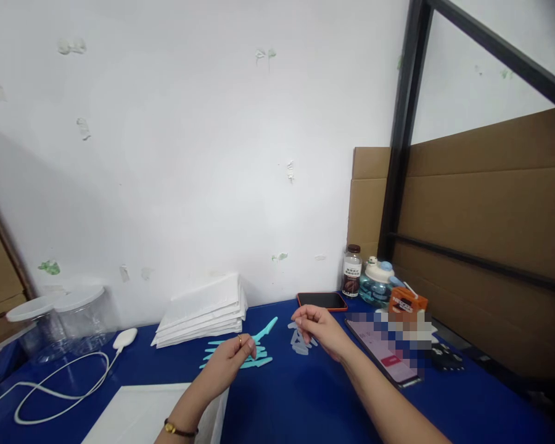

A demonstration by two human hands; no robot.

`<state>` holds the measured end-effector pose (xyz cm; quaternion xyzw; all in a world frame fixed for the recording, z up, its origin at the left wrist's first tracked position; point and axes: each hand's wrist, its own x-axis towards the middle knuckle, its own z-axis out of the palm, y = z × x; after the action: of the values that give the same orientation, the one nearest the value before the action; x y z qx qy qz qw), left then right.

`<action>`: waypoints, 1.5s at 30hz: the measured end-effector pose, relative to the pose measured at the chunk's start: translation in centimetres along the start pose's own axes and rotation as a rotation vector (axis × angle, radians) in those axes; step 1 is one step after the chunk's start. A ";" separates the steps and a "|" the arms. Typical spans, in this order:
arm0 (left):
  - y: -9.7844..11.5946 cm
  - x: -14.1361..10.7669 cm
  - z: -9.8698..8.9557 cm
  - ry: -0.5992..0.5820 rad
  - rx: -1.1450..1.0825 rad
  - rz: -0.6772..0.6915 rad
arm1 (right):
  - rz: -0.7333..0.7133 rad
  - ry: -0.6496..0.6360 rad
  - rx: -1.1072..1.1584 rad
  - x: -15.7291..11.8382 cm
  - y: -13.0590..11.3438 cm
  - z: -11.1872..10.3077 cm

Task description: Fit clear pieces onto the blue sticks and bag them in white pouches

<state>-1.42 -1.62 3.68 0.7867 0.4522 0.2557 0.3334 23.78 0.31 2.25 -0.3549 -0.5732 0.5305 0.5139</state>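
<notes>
My left hand point(227, 364) is closed on a teal eyebrow razor point(267, 330), whose slim end points up and to the right. Under and behind that hand several more teal razors point(259, 362) lie on the blue tabletop. To the right, my right hand point(321, 330) hovers over a small pile of clear plastic caps point(300, 345), thumb and fingers pinched together. Whatever is between those fingertips, if anything, is too small to make out.
A white tray-like sheet point(134, 410) lies at front left, with stacked white envelopes point(198, 308) behind. Clear jars point(83, 314) and a white cable point(65, 391) are left. Phones point(322, 301), a bottle point(351, 274), a blue jug point(375, 287) and an orange box point(407, 302) sit right.
</notes>
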 end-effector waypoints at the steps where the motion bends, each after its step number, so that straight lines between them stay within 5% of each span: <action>1: -0.1 0.0 0.0 -0.003 -0.002 0.000 | 0.005 0.001 0.023 0.0 0.0 0.1; 6: -0.3 0.0 0.0 0.006 0.022 -0.001 | 0.082 -0.020 0.134 -0.2 -0.2 0.4; 26: 0.2 -0.1 0.6 -0.055 0.131 -0.005 | 0.052 -0.033 0.006 -0.3 0.0 1.9; 30: 0.8 -0.3 0.9 -0.090 0.169 0.009 | 0.111 -0.134 -0.116 -0.6 0.2 1.8; 35: 0.6 -0.5 2.1 -0.218 0.283 0.015 | 0.231 -0.406 -0.424 -0.9 0.7 0.4; 38: -0.1 -0.4 2.0 -0.146 0.418 -0.006 | 0.287 -0.533 -0.605 -1.1 0.5 -0.3; 45: -2.1 0.2 0.7 -0.026 0.627 -0.047 | 0.050 -0.193 -0.993 -0.9 -0.5 -1.7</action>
<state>-1.93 -0.89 1.67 0.8438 0.5227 0.0860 0.0859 25.69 -0.26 2.39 -0.5193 -0.7925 0.2367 0.2149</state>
